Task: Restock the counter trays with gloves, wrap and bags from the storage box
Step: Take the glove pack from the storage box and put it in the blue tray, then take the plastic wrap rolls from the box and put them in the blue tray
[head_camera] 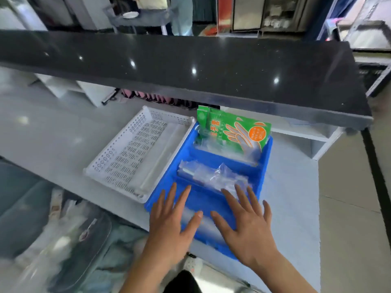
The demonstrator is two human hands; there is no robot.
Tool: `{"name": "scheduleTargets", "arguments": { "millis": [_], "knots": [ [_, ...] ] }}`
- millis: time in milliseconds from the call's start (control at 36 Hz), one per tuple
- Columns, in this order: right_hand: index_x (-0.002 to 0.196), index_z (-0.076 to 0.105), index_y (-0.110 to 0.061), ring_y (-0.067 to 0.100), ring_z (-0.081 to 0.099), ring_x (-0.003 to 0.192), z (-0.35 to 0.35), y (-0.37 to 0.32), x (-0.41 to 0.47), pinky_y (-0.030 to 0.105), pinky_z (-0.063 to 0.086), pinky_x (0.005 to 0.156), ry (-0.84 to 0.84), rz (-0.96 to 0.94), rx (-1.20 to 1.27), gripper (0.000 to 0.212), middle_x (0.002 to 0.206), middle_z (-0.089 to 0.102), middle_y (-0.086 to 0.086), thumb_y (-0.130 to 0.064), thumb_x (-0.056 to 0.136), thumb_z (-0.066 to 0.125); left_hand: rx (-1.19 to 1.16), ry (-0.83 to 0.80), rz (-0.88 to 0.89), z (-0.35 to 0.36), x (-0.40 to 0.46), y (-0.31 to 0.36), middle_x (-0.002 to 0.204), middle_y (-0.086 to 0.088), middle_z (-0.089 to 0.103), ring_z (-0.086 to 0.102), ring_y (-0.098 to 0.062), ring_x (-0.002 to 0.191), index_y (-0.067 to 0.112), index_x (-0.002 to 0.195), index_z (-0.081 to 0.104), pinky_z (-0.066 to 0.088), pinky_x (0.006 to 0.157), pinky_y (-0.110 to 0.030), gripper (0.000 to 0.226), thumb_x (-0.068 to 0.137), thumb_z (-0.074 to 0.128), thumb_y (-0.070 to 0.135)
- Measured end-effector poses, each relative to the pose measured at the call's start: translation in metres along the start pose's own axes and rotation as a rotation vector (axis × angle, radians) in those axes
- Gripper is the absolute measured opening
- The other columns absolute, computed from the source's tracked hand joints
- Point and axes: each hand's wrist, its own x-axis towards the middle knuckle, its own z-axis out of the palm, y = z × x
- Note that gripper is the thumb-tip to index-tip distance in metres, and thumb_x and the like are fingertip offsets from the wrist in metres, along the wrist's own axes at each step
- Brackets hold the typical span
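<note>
Both hands flat over the near compartment of the blue tray (267, 153).

Left hand (172, 226) and right hand (249, 224) lie palm down, fingers spread, gripping nothing. Green glove packs (234, 130) stand in the tray's far compartment; clear bags (213, 175) fill the middle. 1 white perforated tray (118, 144) touches its left side.

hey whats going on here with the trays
A person is restocking a divided blue plastic tray on a pale counter. Both hands are spread flat, palms down, over its near compartment: the left hand and the right hand press on clear plastic there. The middle compartment holds clear plastic bags, and green glove packets stand in the far one. Beside it, the white perforated plastic tray holds only a long clear roll along its right side.
</note>
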Motion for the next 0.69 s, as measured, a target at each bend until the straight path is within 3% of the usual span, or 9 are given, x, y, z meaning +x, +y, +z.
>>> {"name": "scheduleTargets", "arguments": {
  "millis": [111,250,417,556,694],
  "knots": [
    [0.151,0.022,-0.048,0.017,-0.006,0.153,0.010,-0.011,-0.006,0.050,-0.003,0.119,-0.104,-0.124,-0.017,0.071,0.166,0.008,-0.010,-0.078,0.087,0.022,-0.023,0.020,-0.225,-0.003,-0.066,-0.018,0.161,0.024,-0.011,-0.016,-0.005,0.149,0.066,0.142,0.000,-0.001,0.123,-0.038,0.065,0.086,0.030,0.076],
    [0.150,0.025,-0.048,0.018,-0.003,0.153,0.025,-0.053,-0.019,0.052,-0.002,0.120,-0.222,-0.265,0.024,0.072,0.166,0.012,-0.008,-0.080,0.086,0.019,-0.034,0.037,-0.487,-0.017,-0.136,-0.048,0.164,0.018,-0.009,-0.014,-0.009,0.151,0.056,0.150,0.001,0.001,0.123,-0.042,0.070,0.090,0.035,0.070],
    [0.148,0.027,-0.050,0.013,-0.001,0.153,0.062,-0.109,-0.058,0.048,-0.002,0.122,-0.306,-0.450,0.003,0.070,0.165,0.013,-0.012,-0.079,0.085,0.022,-0.113,0.117,-0.597,-0.025,-0.187,-0.103,0.165,0.017,-0.007,-0.010,-0.012,0.152,0.052,0.152,0.004,0.004,0.123,-0.044,0.075,0.085,0.028,0.076],
    [0.149,0.025,-0.051,0.014,0.004,0.153,0.104,-0.161,-0.086,0.046,0.006,0.122,-0.396,-0.477,-0.048,0.076,0.166,0.013,-0.008,-0.081,0.080,0.021,-0.166,0.059,-0.636,-0.039,-0.213,-0.165,0.165,0.016,-0.011,-0.015,-0.015,0.151,0.056,0.150,0.000,-0.003,0.123,-0.045,0.069,0.090,0.031,0.073],
    [0.150,0.028,-0.047,0.015,0.010,0.152,0.161,-0.221,-0.103,0.044,0.009,0.121,-0.452,-0.486,-0.101,0.069,0.165,0.017,-0.007,-0.074,0.087,0.033,-0.195,0.072,-0.631,-0.067,-0.246,-0.239,0.165,0.014,-0.008,-0.011,-0.016,0.152,0.053,0.151,0.003,0.000,0.123,-0.045,0.068,0.092,0.032,0.071]
  ]
}}
